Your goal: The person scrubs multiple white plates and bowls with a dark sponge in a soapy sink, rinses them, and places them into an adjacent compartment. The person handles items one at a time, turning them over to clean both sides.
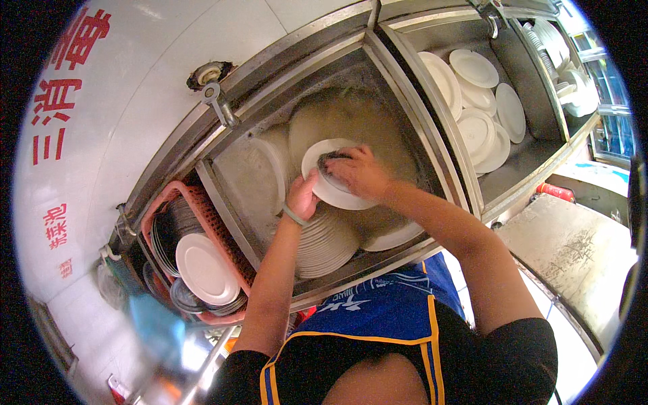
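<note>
My left hand grips the near left rim of a white plate, held tilted over the middle sink basin. Pressed to the plate's face, my right hand holds a dark scouring pad, partly hidden under the fingers. Cloudy water fills the basin around them. Below my left wrist stands a stack of white plates, packed edge to edge. More plates lie under the water on the left, and another plate shows near the front wall.
A pink plastic basket with plates sits in the left basin. Several white plates lie in the right basin, with more stacked dishes beyond. A metal faucet juts over the middle basin's back edge. Red writing marks the tiled wall.
</note>
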{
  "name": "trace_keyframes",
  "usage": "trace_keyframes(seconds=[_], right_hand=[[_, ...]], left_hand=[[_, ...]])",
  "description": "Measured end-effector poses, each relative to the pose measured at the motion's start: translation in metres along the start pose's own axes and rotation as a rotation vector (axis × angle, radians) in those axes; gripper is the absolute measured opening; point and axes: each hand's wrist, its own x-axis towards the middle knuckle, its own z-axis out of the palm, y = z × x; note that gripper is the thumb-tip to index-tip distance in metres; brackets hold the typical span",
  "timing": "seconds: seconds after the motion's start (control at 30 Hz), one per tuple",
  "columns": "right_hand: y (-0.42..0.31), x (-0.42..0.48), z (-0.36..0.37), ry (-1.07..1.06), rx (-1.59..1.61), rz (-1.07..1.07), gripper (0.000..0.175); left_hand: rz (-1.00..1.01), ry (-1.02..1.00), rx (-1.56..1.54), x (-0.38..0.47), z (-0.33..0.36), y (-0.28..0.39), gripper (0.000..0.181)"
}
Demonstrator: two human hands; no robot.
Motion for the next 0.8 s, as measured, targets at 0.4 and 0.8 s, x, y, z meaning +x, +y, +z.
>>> trace_keyframes(seconds=[0.4,0.8], right_hand=[[0.026,-0.019,0.027,0.466,0.347,0.424,0.024],[-0.015,-0.022,0.038,0.226,0.143,0.204,0.025]], left_hand=[[-0.121,-0.113,0.122,-0.038,0.038,0.004,0.044],[-0.025,0.111,-0.137,0.02,0.038,-0.017,0.044]])
